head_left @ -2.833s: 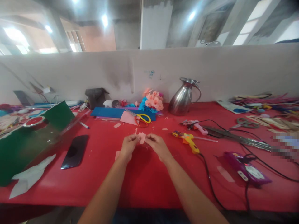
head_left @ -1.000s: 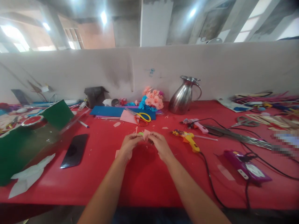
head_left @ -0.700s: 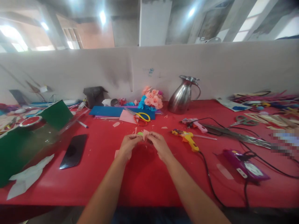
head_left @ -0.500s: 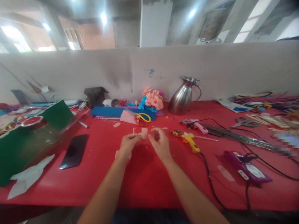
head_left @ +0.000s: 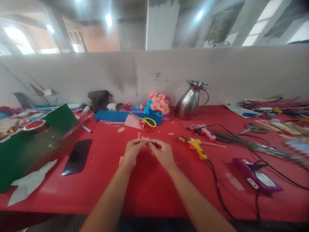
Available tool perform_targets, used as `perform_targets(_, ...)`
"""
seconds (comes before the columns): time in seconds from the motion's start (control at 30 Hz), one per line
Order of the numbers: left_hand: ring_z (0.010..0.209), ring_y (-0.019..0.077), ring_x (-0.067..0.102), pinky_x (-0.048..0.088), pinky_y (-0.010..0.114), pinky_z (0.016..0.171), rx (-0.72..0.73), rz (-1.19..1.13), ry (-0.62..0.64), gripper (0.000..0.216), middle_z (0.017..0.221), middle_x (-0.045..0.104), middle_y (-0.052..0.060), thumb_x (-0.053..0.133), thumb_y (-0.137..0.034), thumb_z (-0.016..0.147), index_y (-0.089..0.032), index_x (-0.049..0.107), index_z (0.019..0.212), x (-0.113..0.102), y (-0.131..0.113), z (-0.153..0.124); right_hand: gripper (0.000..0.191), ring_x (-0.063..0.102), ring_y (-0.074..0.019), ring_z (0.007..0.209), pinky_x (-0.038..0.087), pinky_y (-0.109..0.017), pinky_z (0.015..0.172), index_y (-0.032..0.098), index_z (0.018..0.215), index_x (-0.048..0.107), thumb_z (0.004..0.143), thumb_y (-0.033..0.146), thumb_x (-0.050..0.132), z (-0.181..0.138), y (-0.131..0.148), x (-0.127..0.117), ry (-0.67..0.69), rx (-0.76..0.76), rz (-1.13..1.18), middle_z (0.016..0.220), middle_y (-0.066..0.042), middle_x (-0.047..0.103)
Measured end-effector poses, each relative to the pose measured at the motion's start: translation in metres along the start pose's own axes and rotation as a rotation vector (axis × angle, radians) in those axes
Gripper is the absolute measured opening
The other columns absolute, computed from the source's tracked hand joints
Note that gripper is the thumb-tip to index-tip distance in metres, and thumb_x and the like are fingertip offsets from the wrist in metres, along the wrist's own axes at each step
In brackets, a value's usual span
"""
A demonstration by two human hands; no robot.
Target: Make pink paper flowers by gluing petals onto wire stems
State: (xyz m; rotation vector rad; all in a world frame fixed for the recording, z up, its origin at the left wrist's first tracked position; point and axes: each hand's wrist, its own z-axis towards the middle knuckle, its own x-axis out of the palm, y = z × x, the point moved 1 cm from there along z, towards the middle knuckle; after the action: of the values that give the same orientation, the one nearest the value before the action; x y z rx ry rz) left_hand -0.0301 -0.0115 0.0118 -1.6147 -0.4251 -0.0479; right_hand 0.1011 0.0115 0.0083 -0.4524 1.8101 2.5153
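Above the red tabletop, my left hand and my right hand meet at the fingertips. Both are closed in a pinch on a small pink paper piece, mostly hidden by the fingers. Something yellowish-green shows faintly at the fingertips, too small to name. Under my left wrist lies more pink paper. Just beyond my hands are scissors with yellow and red handles, resting on a pink sheet. Cut pink scraps lie around.
A yellow glue gun and a pink one lie to the right, cords trailing to a purple power strip. A phone lies left. Behind stand pink paper flowers and a steel jug.
My right hand has moved left and closed, its fingertips now touching my left hand's on the pink piece. The piece stood in plain view before and is now mostly covered.
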Motion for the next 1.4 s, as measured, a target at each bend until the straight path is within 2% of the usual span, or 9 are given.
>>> perform_targets(0.3,0.05,0.0063,0.045,0.034,0.021,0.056,0.009,0.021,-0.007,0.013,0.058,0.062,0.001,0.07,-0.027,0.059,-0.014,0.068,0.061,0.001,0.0,-0.001,0.021,0.065,-0.0193,0.077,0.051,-0.031,0.071,0.02,0.088,0.07,0.077,0.029,0.055,0.0,-0.007,0.002,-0.035,-0.068,-0.078,0.088,-0.005,0.072)
perform_targets(0.67,0.056,0.0103,0.052,0.038,0.023,0.06,0.035,0.046,-0.012,0.015,0.065,0.066,0.004,0.068,-0.028,0.059,-0.014,0.07,0.063,-0.001,0.004,0.002,0.02,0.066,-0.0202,0.079,0.051,-0.033,0.074,0.019,0.086,0.07,0.077,0.029,0.055,0.002,-0.003,0.0,-0.014,-0.012,-0.004,0.086,-0.006,0.072)
perform_targets(0.97,0.061,0.0124,0.055,0.04,0.025,0.065,0.037,0.054,0.009,0.014,0.066,0.066,0.004,0.068,-0.027,0.059,-0.014,0.07,0.065,-0.001,0.004,0.002,0.024,0.064,-0.0184,0.071,0.048,-0.029,0.065,0.019,0.088,0.07,0.075,0.033,0.057,0.002,-0.002,-0.001,-0.021,0.002,-0.035,0.084,-0.006,0.072)
perform_targets(1.1,0.065,0.0126,0.056,0.04,0.024,0.068,0.061,0.077,0.06,0.01,0.067,0.066,0.003,0.066,-0.024,0.06,-0.015,0.069,0.064,0.0,0.003,0.0,0.021,0.061,-0.0165,0.065,0.044,-0.027,0.061,0.018,0.078,0.07,0.073,0.035,0.058,0.002,0.002,-0.002,-0.036,0.045,-0.022,0.075,-0.004,0.07)
perform_targets(1.2,0.062,0.0114,0.054,0.039,0.023,0.064,0.066,0.126,0.061,0.009,0.063,0.064,0.002,0.063,-0.023,0.062,-0.015,0.067,0.062,0.0,0.0,-0.002,0.017,0.058,-0.0146,0.065,0.043,-0.026,0.064,0.018,0.07,0.066,0.071,0.034,0.06,0.005,0.003,-0.003,-0.113,0.092,0.087,0.069,-0.001,0.067)
perform_targets(1.33,0.047,0.0068,0.044,0.032,0.02,0.051,0.011,0.088,0.013,0.007,0.056,0.058,-0.001,0.063,-0.021,0.057,-0.015,0.063,0.061,-0.002,-0.003,-0.001,0.01,0.053,-0.0119,0.059,0.038,-0.022,0.055,0.019,0.068,0.059,0.067,0.029,0.059,0.01,-0.007,-0.007,-0.289,0.209,0.287,0.062,0.003,0.06)
perform_targets(1.4,0.042,0.0045,0.037,0.026,0.02,0.046,-0.018,0.052,-0.003,0.006,0.054,0.055,-0.003,0.061,-0.019,0.055,-0.015,0.06,0.059,-0.003,-0.002,0.001,0.009,0.053,-0.0119,0.057,0.036,-0.021,0.051,0.019,0.068,0.057,0.066,0.028,0.057,0.012,-0.013,-0.009,-0.335,0.27,0.389,0.06,0.003,0.058)
